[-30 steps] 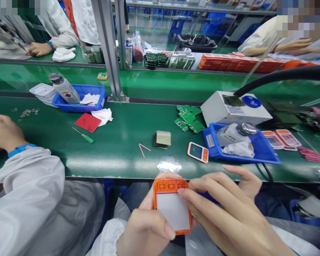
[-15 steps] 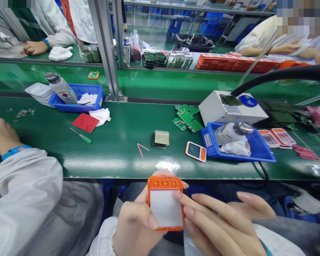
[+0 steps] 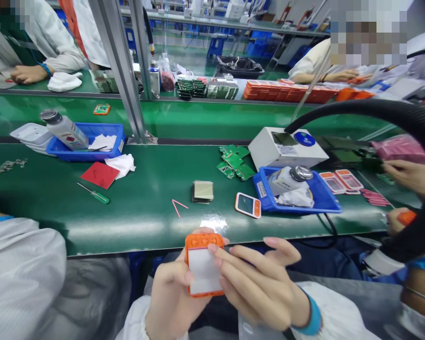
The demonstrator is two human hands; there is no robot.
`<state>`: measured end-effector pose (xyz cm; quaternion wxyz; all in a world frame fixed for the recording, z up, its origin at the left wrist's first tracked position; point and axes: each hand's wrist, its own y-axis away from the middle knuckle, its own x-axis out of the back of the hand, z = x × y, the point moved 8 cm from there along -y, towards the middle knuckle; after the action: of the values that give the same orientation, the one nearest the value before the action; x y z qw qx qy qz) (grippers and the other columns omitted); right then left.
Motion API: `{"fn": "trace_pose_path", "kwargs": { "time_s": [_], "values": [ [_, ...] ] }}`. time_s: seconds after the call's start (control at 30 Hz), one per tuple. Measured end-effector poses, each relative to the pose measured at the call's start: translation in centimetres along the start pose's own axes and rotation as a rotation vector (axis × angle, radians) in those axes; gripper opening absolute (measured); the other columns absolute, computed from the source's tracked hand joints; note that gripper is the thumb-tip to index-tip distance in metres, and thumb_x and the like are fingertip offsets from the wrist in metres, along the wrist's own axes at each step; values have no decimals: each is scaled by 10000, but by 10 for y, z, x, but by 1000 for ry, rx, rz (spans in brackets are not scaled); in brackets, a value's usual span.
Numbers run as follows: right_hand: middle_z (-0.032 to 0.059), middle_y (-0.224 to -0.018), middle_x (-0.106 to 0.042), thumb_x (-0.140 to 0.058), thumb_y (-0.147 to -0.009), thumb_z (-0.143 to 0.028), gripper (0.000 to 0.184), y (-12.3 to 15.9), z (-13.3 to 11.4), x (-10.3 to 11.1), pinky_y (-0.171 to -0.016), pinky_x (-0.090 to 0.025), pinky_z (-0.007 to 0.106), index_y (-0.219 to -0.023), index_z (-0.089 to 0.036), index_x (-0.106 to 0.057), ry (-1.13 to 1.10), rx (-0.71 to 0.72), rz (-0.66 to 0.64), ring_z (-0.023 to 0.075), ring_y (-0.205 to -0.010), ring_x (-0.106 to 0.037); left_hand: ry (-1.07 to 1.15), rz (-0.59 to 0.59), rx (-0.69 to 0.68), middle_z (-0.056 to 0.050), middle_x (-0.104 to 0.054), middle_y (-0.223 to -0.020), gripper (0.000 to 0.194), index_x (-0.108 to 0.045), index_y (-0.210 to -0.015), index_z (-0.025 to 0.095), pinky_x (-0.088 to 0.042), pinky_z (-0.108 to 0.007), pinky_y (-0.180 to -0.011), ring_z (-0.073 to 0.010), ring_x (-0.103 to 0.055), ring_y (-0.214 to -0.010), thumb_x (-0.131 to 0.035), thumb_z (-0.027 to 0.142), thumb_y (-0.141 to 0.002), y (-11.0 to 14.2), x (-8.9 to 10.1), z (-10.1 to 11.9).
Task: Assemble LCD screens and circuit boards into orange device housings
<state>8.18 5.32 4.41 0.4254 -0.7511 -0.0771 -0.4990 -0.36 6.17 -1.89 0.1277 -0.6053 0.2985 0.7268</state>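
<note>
My left hand (image 3: pixel 172 288) is wrapped round a small orange plastic housing (image 3: pixel 204 240) with its thumb on the left rim. A pale grey-white panel (image 3: pixel 202 274) fills most of the housing below several moulded openings. My right hand (image 3: pixel 260 283) is at the housing's right side. Its fingers are stretched out, a fingertip touching the panel's upper right edge and the thumb apart. Beyond my hands on the green bench lie a stack of small square panels (image 3: pixel 203 191), two thin pink strips (image 3: pixel 179 207) and an orange-and-white handheld device (image 3: pixel 248 205).
Right of centre stands a blue tray (image 3: pixel 326 205) with a bottle, beside a white box (image 3: pixel 286 153) and green circuit boards (image 3: pixel 233 160). A screwdriver (image 3: pixel 98 195) and red card (image 3: pixel 99 175) lie left. Co-workers sit both sides; a black hose (image 3: pixel 368 109) arches at right.
The camera view has shifted, so the bench items appear further left. My right fingertips stay at the panel's upper right edge. A co-worker's hands now show at the right edge.
</note>
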Motion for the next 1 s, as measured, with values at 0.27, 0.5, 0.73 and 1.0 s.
{"fn": "trace_pose_path", "kwargs": {
  "time_s": [0.27, 0.5, 0.73, 1.0],
  "values": [
    [113, -1153, -653, -392, -936, -224, 302, -97, 183, -46, -1015, -219, 493, -1191, -169, -544, 273, -606, -222, 274, -1142, -514, -26, 166, -81, -110, -674, -1023, 610, -470, -1309, 177, -454, -415, -802, -264, -635, -877, -478, 159, -699, -22, 35, 19],
    [172, -1174, -614, -635, -827, -295, 710, -94, 247, -120, -1019, -213, 637, -1426, -118, -297, 252, -731, -498, 356, -1148, -515, -25, 104, -97, -110, -673, -1016, 595, -485, -1304, 186, -454, -405, -823, -257, -628, -915, -466, 161, -710, -8, 40, 29],
    [157, -1247, -549, -551, -877, -271, 558, -88, 242, -115, -1087, -105, 631, -1376, -128, -346, 142, -722, -354, 327, -1204, -477, -61, 83, -84, -150, -663, -1059, 597, -480, -1307, 160, -452, -382, -829, -253, -622, -925, -498, 182, -710, -10, 41, 31],
    [196, -1325, -484, -367, -905, -365, 487, -78, 177, -68, -1007, -381, 475, -1294, -224, -109, -354, -601, -59, 237, -1223, -503, -105, 75, -53, -140, -684, -1018, 480, -541, -1235, 171, -474, -395, -810, -250, -653, -889, -515, 200, -757, -16, 39, 23]
  ]
}}
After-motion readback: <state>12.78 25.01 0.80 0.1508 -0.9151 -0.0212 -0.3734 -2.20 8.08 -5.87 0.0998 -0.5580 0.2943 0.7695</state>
